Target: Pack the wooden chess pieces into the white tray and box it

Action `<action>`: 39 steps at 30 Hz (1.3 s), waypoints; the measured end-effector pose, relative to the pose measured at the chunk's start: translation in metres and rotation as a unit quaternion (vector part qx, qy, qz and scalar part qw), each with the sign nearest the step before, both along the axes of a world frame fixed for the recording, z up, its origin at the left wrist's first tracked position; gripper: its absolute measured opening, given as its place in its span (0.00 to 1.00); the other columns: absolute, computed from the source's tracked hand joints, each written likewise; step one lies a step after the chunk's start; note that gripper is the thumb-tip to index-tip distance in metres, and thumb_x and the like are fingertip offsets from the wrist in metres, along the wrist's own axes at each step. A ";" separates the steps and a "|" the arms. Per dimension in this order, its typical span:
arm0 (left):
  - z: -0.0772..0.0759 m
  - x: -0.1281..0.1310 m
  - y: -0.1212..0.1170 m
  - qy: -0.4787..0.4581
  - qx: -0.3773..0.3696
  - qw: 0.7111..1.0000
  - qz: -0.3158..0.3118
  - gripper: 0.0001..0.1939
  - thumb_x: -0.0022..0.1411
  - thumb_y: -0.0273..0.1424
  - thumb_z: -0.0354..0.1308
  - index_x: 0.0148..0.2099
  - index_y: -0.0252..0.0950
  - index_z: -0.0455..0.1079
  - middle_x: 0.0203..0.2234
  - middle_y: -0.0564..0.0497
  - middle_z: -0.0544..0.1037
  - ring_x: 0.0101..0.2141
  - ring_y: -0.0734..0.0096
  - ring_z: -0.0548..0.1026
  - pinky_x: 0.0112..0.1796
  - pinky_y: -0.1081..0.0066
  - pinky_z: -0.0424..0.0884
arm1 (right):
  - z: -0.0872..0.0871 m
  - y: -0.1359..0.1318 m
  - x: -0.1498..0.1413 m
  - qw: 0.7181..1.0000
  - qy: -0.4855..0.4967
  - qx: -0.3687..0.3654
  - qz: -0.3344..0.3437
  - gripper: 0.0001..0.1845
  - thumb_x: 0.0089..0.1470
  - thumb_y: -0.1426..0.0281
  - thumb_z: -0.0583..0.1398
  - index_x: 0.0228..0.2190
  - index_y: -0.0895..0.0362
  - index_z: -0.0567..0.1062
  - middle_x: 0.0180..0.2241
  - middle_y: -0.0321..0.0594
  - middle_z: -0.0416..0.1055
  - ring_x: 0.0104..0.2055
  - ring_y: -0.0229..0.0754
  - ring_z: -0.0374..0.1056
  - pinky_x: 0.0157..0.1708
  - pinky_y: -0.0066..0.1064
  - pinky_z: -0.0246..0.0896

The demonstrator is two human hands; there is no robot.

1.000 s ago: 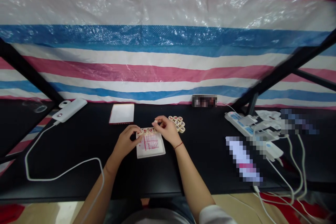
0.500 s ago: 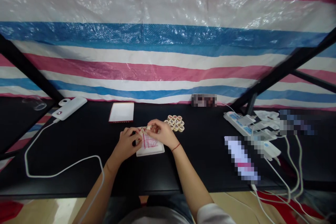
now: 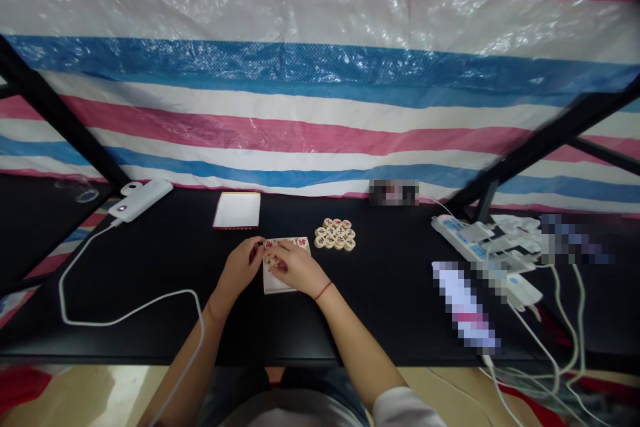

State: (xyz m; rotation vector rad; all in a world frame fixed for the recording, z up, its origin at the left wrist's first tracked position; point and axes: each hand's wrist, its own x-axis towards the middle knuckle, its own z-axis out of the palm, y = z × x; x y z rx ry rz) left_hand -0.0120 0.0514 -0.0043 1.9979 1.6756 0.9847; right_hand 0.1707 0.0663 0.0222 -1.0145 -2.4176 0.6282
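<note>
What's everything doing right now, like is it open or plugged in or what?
Box: open, partly filled
Box lid: off, inside facing up
Chinese chess pieces beside the box: bunched together, characters up
Left hand: curled at the box's left edge
Right hand: over the box, fingers bent
White device: cable attached
Power strip: plugs in it
Striped sheet: hanging, creased
Clear container: too faint to tell

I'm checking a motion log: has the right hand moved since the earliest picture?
Yes. The right hand has moved left and slightly nearer the person, clear of the group of discs that it partly hid before.
</note>
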 end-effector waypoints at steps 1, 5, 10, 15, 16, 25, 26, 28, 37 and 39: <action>-0.001 0.000 0.000 0.001 0.001 1.000 0.000 0.12 0.64 0.31 0.48 0.47 0.37 0.69 0.35 0.49 0.78 0.33 0.69 0.76 0.39 0.68 0.73 | 0.001 0.000 0.000 1.000 -0.006 -0.003 -0.006 0.20 0.50 0.77 0.60 0.46 0.54 0.73 0.43 0.43 0.70 0.43 0.41 0.68 0.45 0.31 0.62; -0.005 0.001 0.001 0.006 0.001 1.000 0.002 0.14 0.64 0.31 0.47 0.48 0.37 0.69 0.41 0.47 0.79 0.39 0.67 0.78 0.44 0.66 0.73 | 0.000 0.001 0.000 1.000 -0.007 -0.017 -0.021 0.15 0.50 0.79 0.59 0.40 0.55 0.75 0.37 0.40 0.73 0.39 0.39 0.68 0.41 0.28 0.62; -0.012 0.000 0.003 0.026 -0.004 1.000 -0.003 0.16 0.65 0.30 0.45 0.50 0.35 0.69 0.45 0.44 0.78 0.46 0.63 0.77 0.49 0.62 0.71 | -0.005 0.002 -0.002 1.000 0.017 -0.004 -0.004 0.09 0.49 0.79 0.60 0.33 0.57 0.75 0.31 0.37 0.73 0.34 0.37 0.68 0.37 0.25 0.60; -0.014 0.000 0.003 0.031 -0.008 0.999 -0.006 0.16 0.65 0.30 0.46 0.51 0.34 0.69 0.46 0.43 0.78 0.46 0.62 0.76 0.49 0.61 0.71 | 0.001 -0.001 -0.001 0.996 -0.053 -0.017 -0.068 0.15 0.50 0.76 0.60 0.41 0.56 0.74 0.27 0.36 0.74 0.30 0.38 0.68 0.31 0.25 0.57; -0.013 0.000 0.002 0.030 -0.007 1.000 -0.005 0.16 0.65 0.30 0.46 0.51 0.34 0.69 0.46 0.43 0.78 0.45 0.62 0.77 0.49 0.61 0.71 | 0.003 -0.002 -0.001 0.993 -0.077 -0.018 -0.086 0.14 0.50 0.74 0.60 0.41 0.55 0.74 0.27 0.36 0.74 0.30 0.39 0.69 0.30 0.25 0.56; -0.012 0.001 0.001 0.015 -0.013 1.000 -0.002 0.16 0.64 0.31 0.48 0.51 0.36 0.69 0.40 0.46 0.79 0.41 0.64 0.77 0.47 0.63 0.72 | 0.008 -0.002 -0.001 0.995 -0.087 0.006 -0.054 0.06 0.55 0.72 0.59 0.32 0.53 0.77 0.30 0.36 0.76 0.33 0.38 0.70 0.30 0.25 0.53; -0.012 0.001 0.001 0.013 -0.013 1.000 -0.002 0.15 0.64 0.30 0.48 0.51 0.36 0.69 0.39 0.47 0.79 0.40 0.64 0.77 0.46 0.63 0.72 | 0.008 -0.002 0.000 0.995 -0.085 0.005 -0.054 0.06 0.54 0.72 0.59 0.33 0.53 0.77 0.30 0.36 0.76 0.33 0.37 0.70 0.30 0.25 0.53; -0.011 0.001 0.001 0.011 -0.012 1.000 -0.002 0.15 0.64 0.30 0.48 0.50 0.37 0.69 0.38 0.47 0.79 0.39 0.65 0.77 0.45 0.64 0.72 | 0.009 -0.002 0.001 0.993 -0.097 -0.003 -0.074 0.06 0.53 0.71 0.61 0.35 0.52 0.76 0.30 0.36 0.76 0.31 0.38 0.70 0.28 0.25 0.52; -0.008 0.003 -0.001 0.039 -0.025 0.999 -0.006 0.19 0.61 0.36 0.53 0.53 0.36 0.68 0.29 0.51 0.75 0.32 0.67 0.73 0.37 0.67 0.71 | 0.009 -0.001 0.006 0.985 -0.147 -0.007 -0.088 0.06 0.53 0.69 0.61 0.36 0.53 0.75 0.32 0.38 0.76 0.32 0.39 0.70 0.26 0.26 0.51; -0.010 0.003 -0.001 0.041 -0.022 0.999 -0.006 0.20 0.59 0.35 0.54 0.53 0.36 0.67 0.29 0.52 0.75 0.32 0.68 0.73 0.37 0.67 0.70 | 0.008 0.000 0.007 0.988 -0.130 -0.009 -0.083 0.06 0.54 0.68 0.61 0.36 0.53 0.75 0.32 0.38 0.76 0.32 0.39 0.70 0.27 0.25 0.52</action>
